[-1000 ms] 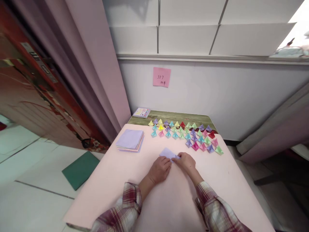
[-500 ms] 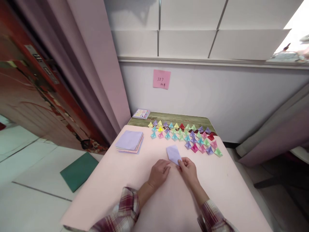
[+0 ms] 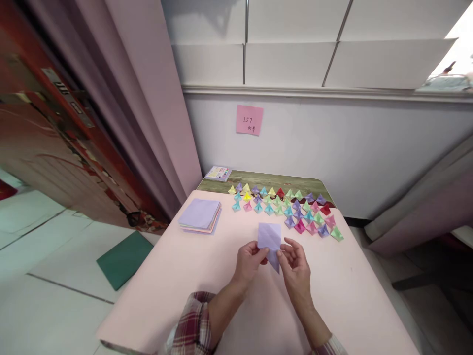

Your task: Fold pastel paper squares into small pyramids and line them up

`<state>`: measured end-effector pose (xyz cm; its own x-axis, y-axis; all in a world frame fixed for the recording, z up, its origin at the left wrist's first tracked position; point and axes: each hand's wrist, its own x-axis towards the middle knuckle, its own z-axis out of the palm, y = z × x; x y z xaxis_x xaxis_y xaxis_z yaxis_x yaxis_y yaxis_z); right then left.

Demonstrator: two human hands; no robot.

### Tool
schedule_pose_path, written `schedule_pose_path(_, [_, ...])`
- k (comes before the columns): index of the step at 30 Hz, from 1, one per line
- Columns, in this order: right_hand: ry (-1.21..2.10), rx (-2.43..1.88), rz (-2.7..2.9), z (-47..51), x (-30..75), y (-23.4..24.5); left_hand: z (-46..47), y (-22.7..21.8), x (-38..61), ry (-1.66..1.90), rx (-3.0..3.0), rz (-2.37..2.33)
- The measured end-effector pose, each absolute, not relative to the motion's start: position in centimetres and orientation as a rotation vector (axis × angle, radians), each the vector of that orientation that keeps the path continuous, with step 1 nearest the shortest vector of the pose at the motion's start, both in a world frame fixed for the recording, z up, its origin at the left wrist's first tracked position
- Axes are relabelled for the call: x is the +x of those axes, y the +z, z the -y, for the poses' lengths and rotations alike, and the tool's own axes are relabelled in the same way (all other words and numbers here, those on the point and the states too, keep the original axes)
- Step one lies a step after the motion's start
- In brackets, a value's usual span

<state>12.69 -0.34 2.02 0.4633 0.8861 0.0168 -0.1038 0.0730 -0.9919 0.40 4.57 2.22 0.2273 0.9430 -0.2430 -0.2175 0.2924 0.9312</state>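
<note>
A partly folded sheet of purple origami paper [image 3: 269,235] is held up between both hands, with a pointed flap hanging below its square upper part. My left hand [image 3: 249,264] pinches the lower left of the sheet between thumb and fingers. On the other side, my right hand [image 3: 296,265] has its thumb against the lower right edge, its fingers curled behind. Beyond the hands, several small folded paper pieces [image 3: 300,226] in many colours stand in rows.
A stack of square paper [image 3: 200,214], purple on top, lies on the table's left. At the far left corner is a small packet [image 3: 218,173]. A pink note [image 3: 250,120] is stuck to the wall. A green sheet [image 3: 124,259] lies on the floor.
My left hand has come up and taken hold of the purple paper, which only the right hand held before. The paper now shows a square face with a flap pointing down.
</note>
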Motion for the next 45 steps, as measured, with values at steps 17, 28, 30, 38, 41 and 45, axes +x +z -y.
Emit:
schedule_pose_path(17, [0.923, -1.35, 0.786, -1.2, 15.4, 3.6, -5.1, 3.7, -0.9, 0.995, 1.246, -1.139])
schedule_pose_path(28, [1.123, -1.157, 0.951, -0.2, 16.1, 3.4, -4.8, 4.6, -0.5, 1.079, 0.945, -0.941])
schedule_pose_path(30, [1.048, -1.194, 1.035, 0.0, 16.3, 2.9, -4.8, 4.8, -0.5, 1.099, 0.897, -0.894])
schedule_pose_path(38, [0.786, -1.206, 1.282, 0.0, 15.8, 2.3, -4.2, 4.7, 0.3, 1.069, 0.722, -0.947])
schedule_pose_path(41, [0.812, -1.185, 1.324, -0.1, 16.0, 2.6, -4.2, 4.7, 0.2, 1.053, 0.635, -0.936])
schedule_pose_path(45, [0.841, -1.205, 1.265, -0.1, 16.3, 2.6, -4.0, 4.8, 0.1, 1.003, 0.593, -0.91])
